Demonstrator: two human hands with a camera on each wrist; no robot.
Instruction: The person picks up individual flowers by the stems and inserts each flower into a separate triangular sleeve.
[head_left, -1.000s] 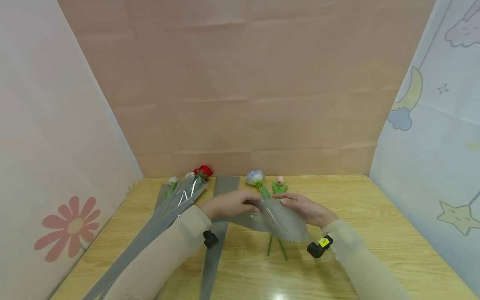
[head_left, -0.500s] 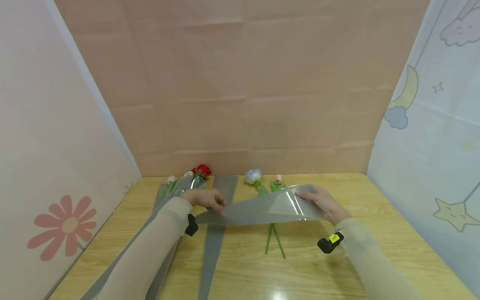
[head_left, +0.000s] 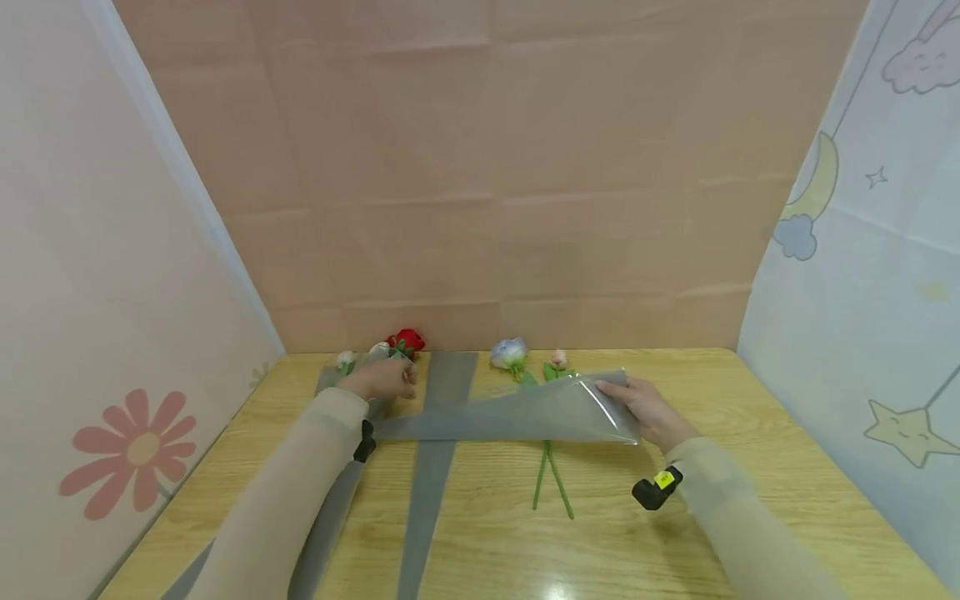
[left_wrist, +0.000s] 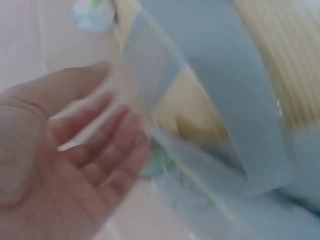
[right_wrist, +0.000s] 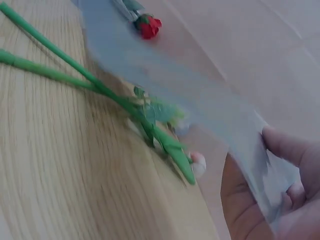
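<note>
A translucent grey sheet of wrapping film (head_left: 517,417) stretches sideways across the middle in the head view. At its right end my right hand (head_left: 651,412) pinches it between thumb and fingers. My left hand (left_wrist: 90,145) holds nothing; its fingers are loosely bent in the left wrist view, beside the film. In the head view it hovers over the flowers at the left, near a red rose (head_left: 407,340). Behind the film lie a pale blue flower (head_left: 510,353) and a pink tulip (head_left: 559,360). Their crossed green stems (head_left: 557,487) show below it, the middle hidden by the film.
A grey strip (head_left: 431,508) runs front to back on the wooden table (head_left: 735,467). More grey film (head_left: 326,525) lies under my left forearm, with white flowers (head_left: 346,358) at its far end. A pink backdrop (head_left: 480,183) rises behind the table.
My left hand has let go of the film and moved left and back toward the red rose. The right hand drew the film out to the right and still grips it. The flowers stay put.
</note>
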